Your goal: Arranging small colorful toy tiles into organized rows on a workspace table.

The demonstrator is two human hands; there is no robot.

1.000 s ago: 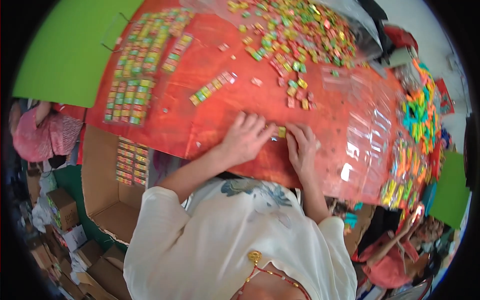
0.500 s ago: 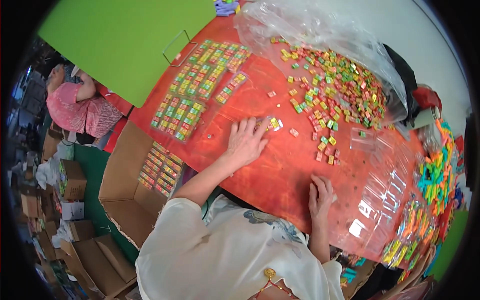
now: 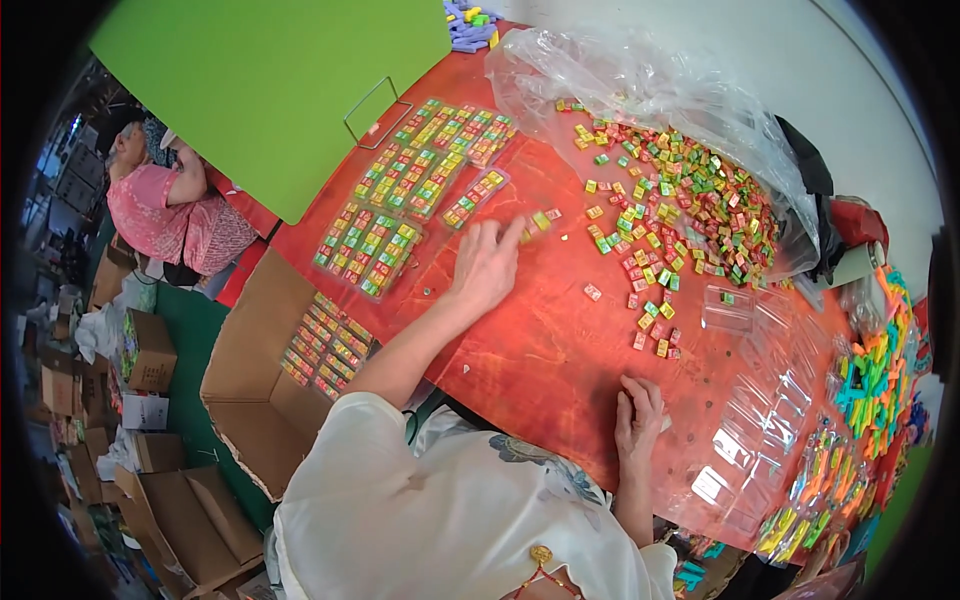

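Note:
My left hand (image 3: 486,265) is over the middle of the red table, its fingers bent down on a small clear tray of blocks (image 3: 540,223). Red and yellow blocks show past the index finger; motion smears them, and the fingers cover the rest. Left of that hand lies a clear tray filled with blocks (image 3: 474,198). My right hand (image 3: 638,418) rests on the table near its front edge, fingers loosely curled and apart from the thumb, with no held thing visible. A heap of small red, yellow and green blocks (image 3: 715,205) spreads at the right, several loose ones scattered toward my hands.
Filled trays (image 3: 367,250) lie in rows at the left. A cardboard box (image 3: 240,375) holding more stands below the table's left edge. Clear plastic trays (image 3: 760,415) overlap at the right, beside colourful plastic pieces (image 3: 868,375). A green board (image 3: 270,90) and a seated person (image 3: 170,215) are at far left.
My left hand has moved forward and slightly left, and the small tray of blocks under its fingers has moved with it. The right hand stays put. The whole view has shifted slightly.

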